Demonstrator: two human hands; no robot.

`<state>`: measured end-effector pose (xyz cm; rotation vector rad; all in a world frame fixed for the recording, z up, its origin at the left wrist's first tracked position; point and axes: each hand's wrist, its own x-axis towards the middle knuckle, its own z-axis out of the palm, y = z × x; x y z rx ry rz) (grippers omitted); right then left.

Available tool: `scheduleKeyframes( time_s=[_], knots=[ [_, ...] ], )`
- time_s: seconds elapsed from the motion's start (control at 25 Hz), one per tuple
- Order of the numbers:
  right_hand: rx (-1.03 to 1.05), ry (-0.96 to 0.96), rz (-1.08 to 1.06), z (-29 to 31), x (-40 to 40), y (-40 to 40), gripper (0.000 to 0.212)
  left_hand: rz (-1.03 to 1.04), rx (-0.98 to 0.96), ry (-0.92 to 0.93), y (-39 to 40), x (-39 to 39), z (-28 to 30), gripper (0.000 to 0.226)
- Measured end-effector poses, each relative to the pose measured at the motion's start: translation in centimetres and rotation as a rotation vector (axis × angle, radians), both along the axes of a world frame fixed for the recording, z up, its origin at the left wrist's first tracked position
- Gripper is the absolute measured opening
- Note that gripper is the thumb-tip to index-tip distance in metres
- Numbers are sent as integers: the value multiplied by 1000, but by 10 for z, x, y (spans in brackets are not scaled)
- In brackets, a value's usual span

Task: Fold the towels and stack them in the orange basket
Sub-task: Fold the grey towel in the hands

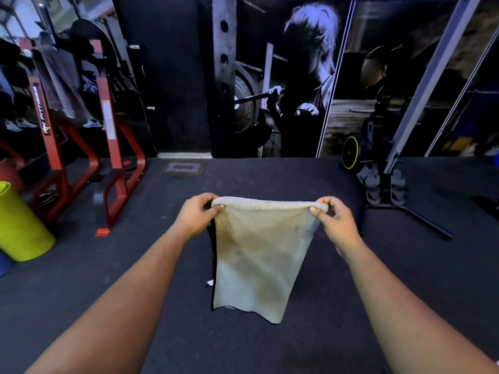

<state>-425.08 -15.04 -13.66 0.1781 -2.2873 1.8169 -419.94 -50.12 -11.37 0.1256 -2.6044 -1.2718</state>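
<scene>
towel (pixel 259 255): pale terry cloth, held up in the air in front of the person, over the dark floor (pixel 310 179); already doubled, rolled fold along the top, dark trim down its left edge, small white tag low on that side.
left hand (pixel 198 213): pinches the top-left corner, thumb and fingers curled round the fold.
right hand (pixel 333 218): pinches the top-right corner the same way, fingers bent over the edge.
hang: top edge taut between both hands; body drops free, bottom-right corner sags lower than the left.
handling: looks light, soft, fully limp; no stiffness, so it'll droop wherever unsupported. Pile should give good friction, slip unlikely. Not fragile.
where to hold: the corners, as now. For the next fold I'd bring the top corners together or lay it flat first; pinch through both layers so they don't shear apart.
basket: not in view; can't tell where the stack goes.
nearby: red rack (pixel 108 147) far left, green roll (pixel 19 225) at the left edge.
</scene>
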Motion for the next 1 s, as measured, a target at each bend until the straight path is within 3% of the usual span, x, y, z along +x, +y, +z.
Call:
scheduleKeyframes(
  time_s=[0.08,0.2,0.28,0.4,0.48,0.6,0.68,0.76,0.8,0.84,0.92,1.0],
  knots=[
    [-319,-33,109,7,7,-3,22,-67,237,44,8,2,16,18],
    [-225,-178,209,-6,16,-11,47,-112,614,181,27,-2,55,14],
    [-228,-146,191,-6,18,-20,36,-186,836,248,30,-4,67,9],
    [-422,-88,175,14,8,-28,22,-241,629,13,24,10,29,44],
    [-424,-101,194,30,0,-28,19,-164,567,-101,23,19,3,41],
    [-502,-133,178,44,-3,-23,17,-1,734,-75,24,14,17,22],
    [-625,-168,212,41,3,-16,36,-23,801,-70,32,8,38,19],
    [-495,-283,280,23,15,-11,75,-23,869,-44,41,3,60,21],
    [-394,-338,342,13,23,-11,78,-36,939,-32,43,-1,67,26],
    [-318,-358,390,4,27,-13,62,-80,1030,-37,41,-3,70,35],
    [-363,-357,363,0,29,-22,26,-265,1099,-64,30,-4,62,60],
    [-451,-372,310,12,23,-28,26,-343,899,-196,23,5,25,81]
  ],
)
